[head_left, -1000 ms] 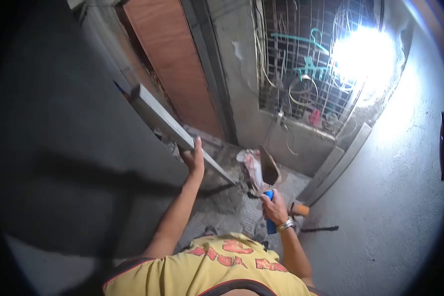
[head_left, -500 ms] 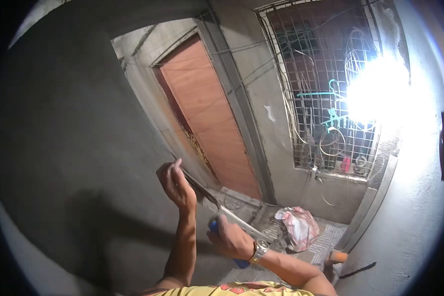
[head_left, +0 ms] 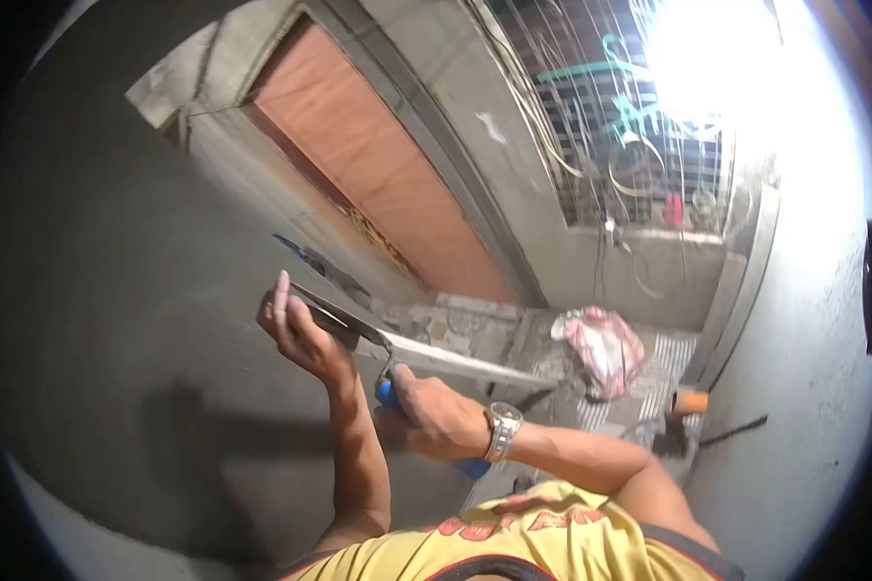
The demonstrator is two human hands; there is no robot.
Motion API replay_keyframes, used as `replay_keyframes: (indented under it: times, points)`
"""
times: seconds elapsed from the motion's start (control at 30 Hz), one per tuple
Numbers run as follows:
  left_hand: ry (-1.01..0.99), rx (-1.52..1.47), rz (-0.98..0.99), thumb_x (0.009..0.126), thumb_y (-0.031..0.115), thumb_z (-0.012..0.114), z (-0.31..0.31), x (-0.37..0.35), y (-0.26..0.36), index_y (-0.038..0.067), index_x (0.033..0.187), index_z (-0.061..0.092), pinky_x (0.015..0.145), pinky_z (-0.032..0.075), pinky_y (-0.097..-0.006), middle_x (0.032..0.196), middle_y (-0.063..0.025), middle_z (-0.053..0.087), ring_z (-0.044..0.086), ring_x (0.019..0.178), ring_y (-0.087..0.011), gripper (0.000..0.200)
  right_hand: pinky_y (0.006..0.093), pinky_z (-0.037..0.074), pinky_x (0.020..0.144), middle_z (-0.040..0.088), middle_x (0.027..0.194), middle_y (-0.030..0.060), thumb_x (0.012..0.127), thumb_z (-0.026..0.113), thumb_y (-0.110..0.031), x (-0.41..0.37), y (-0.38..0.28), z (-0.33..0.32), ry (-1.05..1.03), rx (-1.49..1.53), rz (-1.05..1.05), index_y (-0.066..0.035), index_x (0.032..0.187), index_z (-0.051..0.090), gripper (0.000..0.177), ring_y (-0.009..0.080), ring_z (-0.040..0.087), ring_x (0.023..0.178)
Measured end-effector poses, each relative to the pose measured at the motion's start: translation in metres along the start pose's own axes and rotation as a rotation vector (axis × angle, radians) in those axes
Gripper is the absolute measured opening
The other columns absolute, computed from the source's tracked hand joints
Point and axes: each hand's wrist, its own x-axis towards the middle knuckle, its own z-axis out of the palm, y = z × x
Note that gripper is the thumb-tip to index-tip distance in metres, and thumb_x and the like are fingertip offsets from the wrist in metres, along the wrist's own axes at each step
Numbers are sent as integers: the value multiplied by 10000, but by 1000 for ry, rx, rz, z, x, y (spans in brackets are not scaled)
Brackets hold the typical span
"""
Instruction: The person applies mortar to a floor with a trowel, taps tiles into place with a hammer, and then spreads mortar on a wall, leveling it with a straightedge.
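Note:
A trowel with a long flat metal blade [head_left: 344, 312] and a blue handle [head_left: 388, 394] is held in my right hand [head_left: 441, 414], the fingers wrapped round the handle. Its blade slants up and left toward my left hand [head_left: 305, 339]. That hand is raised with the palm turned to the blade, one finger stretched up right at its far end and the thumb along its lower side. A silver watch [head_left: 503, 431] sits on my right wrist. Smooth grey plaster covers the wall [head_left: 145, 320] to the left of both hands.
A pinkish door [head_left: 368, 155] stands ahead, beside a barred window [head_left: 591, 145] with a bright lamp [head_left: 712, 58]. On the floor lie a crumpled white-and-red sack [head_left: 606, 353] and a long pale strip [head_left: 465, 363]. An orange pipe end [head_left: 689, 402] stands near the right wall [head_left: 804, 387].
The view has tipped downward, showing more of the shirt and floor. My left hand has shifted left and its fingers are now at the blade's end. The right hand still grips the trowel.

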Motion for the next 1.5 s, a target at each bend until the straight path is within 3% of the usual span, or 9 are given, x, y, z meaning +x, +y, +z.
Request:
replay_keyframes:
  times: [0.27, 0.47, 0.53, 0.67, 0.77, 0.87, 1.1, 1.2, 1.5]
  points:
    - [22, -202, -287, 830, 201, 455, 5, -4, 14, -62, 1073, 644, 764, 477, -329, 925, -101, 574, 540, 824, -196, 405, 515, 494, 687, 610, 781, 313, 858, 548, -290, -43, 194, 41, -31, -108, 516, 39, 979, 398, 381, 484, 607, 750]
    - [40, -172, -240, 796, 170, 451, 19, -9, 32, -74, 934, 649, 739, 493, -335, 931, -124, 623, 554, 789, -215, 343, 513, 501, 714, 615, 795, 310, 867, 531, -308, -40, 77, 22, 24, -27, 348, 36, 974, 411, 380, 484, 611, 763]
    - [48, -188, -250, 792, 164, 445, 21, -8, 30, -75, 859, 633, 716, 506, -337, 983, -146, 636, 564, 787, -222, 311, 508, 505, 726, 621, 813, 314, 870, 524, -312, -43, 98, 26, 41, 25, 391, 41, 1017, 419, 396, 478, 617, 777]
    - [33, -194, -249, 792, 133, 439, 14, -7, 25, -88, 861, 583, 688, 532, -351, 1061, -199, 623, 576, 771, -244, 272, 481, 523, 741, 641, 846, 303, 859, 514, -331, -69, 264, 56, -2, -12, 703, 84, 1034, 480, 452, 447, 643, 800]
    - [50, -327, -294, 796, 159, 432, 15, -1, 13, -108, 895, 589, 642, 521, -336, 979, -188, 624, 566, 737, -225, 326, 474, 519, 748, 640, 840, 304, 855, 525, -349, -82, 294, 34, -9, -7, 755, 100, 967, 512, 463, 440, 642, 822]
    - [-14, -393, -290, 840, 168, 421, 2, -1, -10, -118, 1049, 564, 642, 511, -337, 891, -139, 580, 554, 740, -214, 382, 484, 499, 718, 623, 789, 309, 876, 536, -327, -77, 216, 27, 134, 78, 547, 76, 987, 481, 421, 454, 625, 793]
    - [48, -621, -418, 889, 175, 478, -19, -10, 10, -76, 1214, 511, 804, 471, -325, 927, -82, 543, 538, 863, -192, 411, 475, 437, 623, 566, 688, 293, 908, 554, -297, -55, -54, -6, 5, 202, 51, 3, 989, 384, 355, 491, 561, 693]
    - [-26, -590, -340, 920, 211, 487, -33, -16, -8, -28, 1316, 408, 920, 429, -346, 1279, -179, 434, 497, 1105, -237, 469, 462, 429, 594, 546, 661, 279, 912, 555, -279, -50, -93, 10, -27, 223, 3, 6, 981, 374, 344, 474, 546, 649]
    - [-180, -653, -203, 929, 165, 462, -97, -36, -34, 33, 1375, 310, 917, 416, -366, 1221, -144, 440, 462, 1101, -211, 490, 338, 418, 517, 505, 618, 118, 924, 541, -219, -68, -138, 89, -16, 312, 106, -6, 1027, 405, 273, 178, 505, 528]
